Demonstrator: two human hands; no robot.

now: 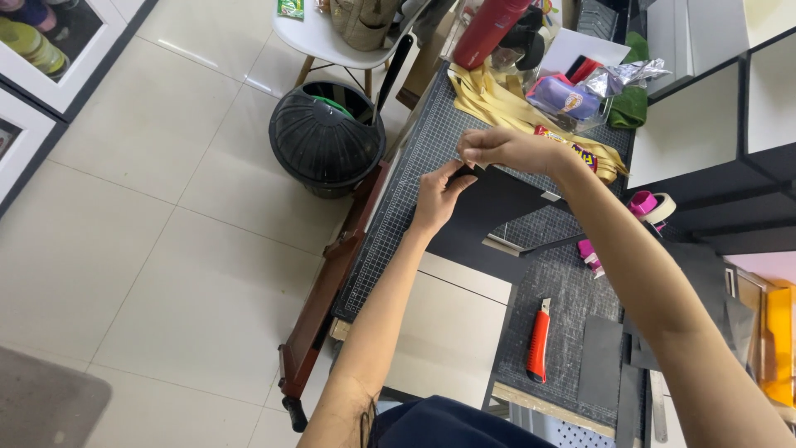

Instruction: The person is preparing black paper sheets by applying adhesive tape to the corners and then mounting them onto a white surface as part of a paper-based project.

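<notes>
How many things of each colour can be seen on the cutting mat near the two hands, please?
Black: 1, the black sheet that the left hand and the right hand pinch.
Red: 1, the utility knife.
Dark grey: 1, the grey card piece.
Pink: 1, the glue stick.
Total: 4

A worktable covered by a dark gridded cutting mat (398,216) is seen, with a wooden-armed paper cutter (319,307) fixed along its left edge. On the mat are laid a black card sheet (489,217), a pale grey board (448,332), an orange-handled utility knife (539,342), a dark grey card strip (599,362) and a heap of cream paper strips (497,104). A black ribbed plastic waste bin (325,141) is stood on the pale tiled floor (149,249) just beside the table.
</notes>
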